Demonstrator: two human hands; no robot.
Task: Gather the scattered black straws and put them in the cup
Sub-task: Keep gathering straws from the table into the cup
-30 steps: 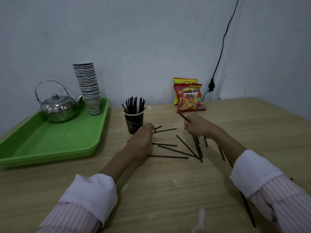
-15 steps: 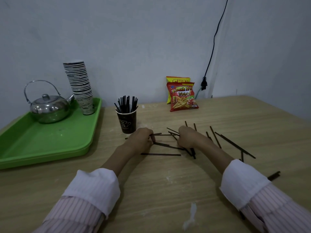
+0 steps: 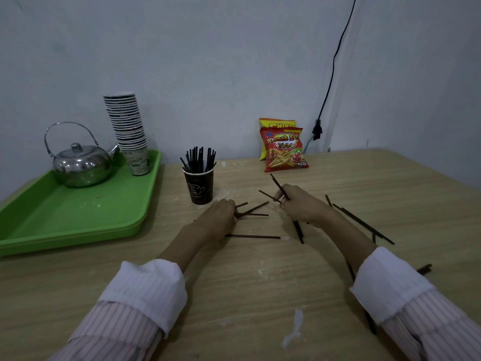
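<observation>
A black paper cup stands on the wooden table with several black straws upright in it. Just in front of it, my left hand rests on the table and grips a few straws that fan out to the right. My right hand holds a bundle of straws that sticks up past the fingers and out below the palm. One straw lies flat between my wrists. More loose straws lie to the right of my right forearm.
A green tray at the left carries a steel kettle and a tall stack of paper cups. Two snack bags lean on the wall behind. A black cable hangs down the wall. Further straws lie near the right sleeve.
My right hand has lifted and drawn back to the right with its bundle of straws. My left hand has gathered the straws in front of the cup closer together.
</observation>
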